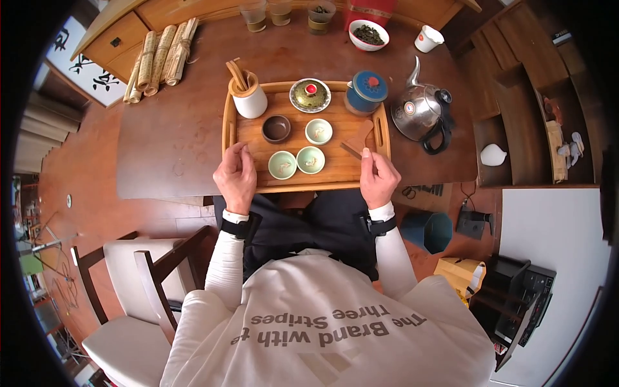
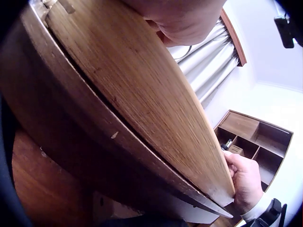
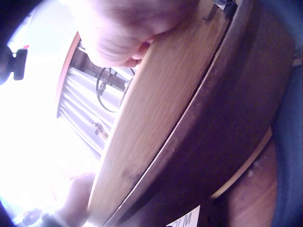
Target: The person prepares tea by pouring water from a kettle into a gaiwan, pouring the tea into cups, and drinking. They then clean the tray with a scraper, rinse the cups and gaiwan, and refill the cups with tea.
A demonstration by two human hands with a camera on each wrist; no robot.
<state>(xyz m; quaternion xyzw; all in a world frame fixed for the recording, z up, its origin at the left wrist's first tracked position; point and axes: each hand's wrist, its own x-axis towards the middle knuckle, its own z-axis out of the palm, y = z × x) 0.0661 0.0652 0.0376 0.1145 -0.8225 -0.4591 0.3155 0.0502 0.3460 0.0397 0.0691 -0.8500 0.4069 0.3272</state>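
My left hand [image 1: 235, 179] and right hand [image 1: 379, 177] rest at the near corners of a wooden tray [image 1: 371, 169], fingers loosely curled over its rim. The right wrist view is washed out, but the tray's front wall [image 3: 149, 104] shows. By my right thumb lies a dark stick [image 1: 351, 151], beside a brown wooden piece [image 1: 362, 134]. Two pale green cups [image 1: 282, 165] [image 1: 311, 160] sit between the hands. Behind them are a third green cup [image 1: 318, 131] and a dark brown cup [image 1: 276, 129]. A lidded gaiwan [image 1: 309, 95] and blue lidded pot [image 1: 366, 90] stand farther back.
A white holder [image 1: 249, 103] with wooden tools stands at the tray's back left. Right of the tray is a steel kettle [image 1: 416, 113]. Bamboo scrolls [image 1: 164, 58], a bowl of tea leaves [image 1: 369, 35] and a white cup [image 1: 428, 39] lie toward the back.
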